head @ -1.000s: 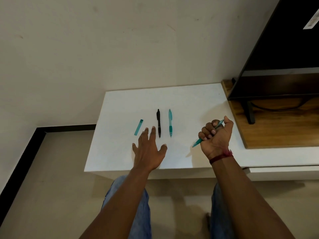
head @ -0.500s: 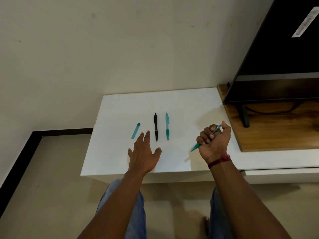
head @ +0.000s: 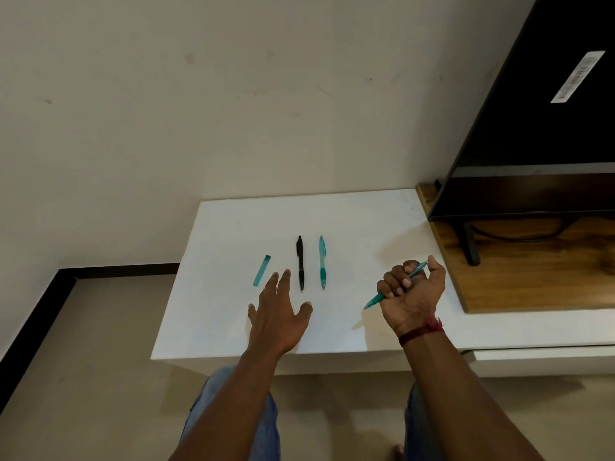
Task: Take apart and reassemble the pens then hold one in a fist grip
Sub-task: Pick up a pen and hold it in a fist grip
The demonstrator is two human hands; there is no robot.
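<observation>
My right hand (head: 412,294) is closed in a fist around a teal pen (head: 377,298), whose tip points down-left above the white table (head: 349,211) and whose back end sticks out by my thumb. A black pen (head: 300,262) and a second teal pen (head: 322,262) lie side by side on the table, pointing toward me. A loose teal pen cap (head: 262,270) lies to their left. My left hand (head: 278,314) hovers flat and open, fingers spread, just short of the cap and the black pen, holding nothing.
A black television (head: 539,128) stands on a wooden board (head: 532,281) at the table's right end. A cream wall rises behind. Beige floor and a dark skirting lie to the left; my knees in blue jeans (head: 263,424) are under the table's front edge.
The camera view has tilted up a little, so the table sits lower in frame. Both hands keep their poses; the right fist stays around the teal pen.
</observation>
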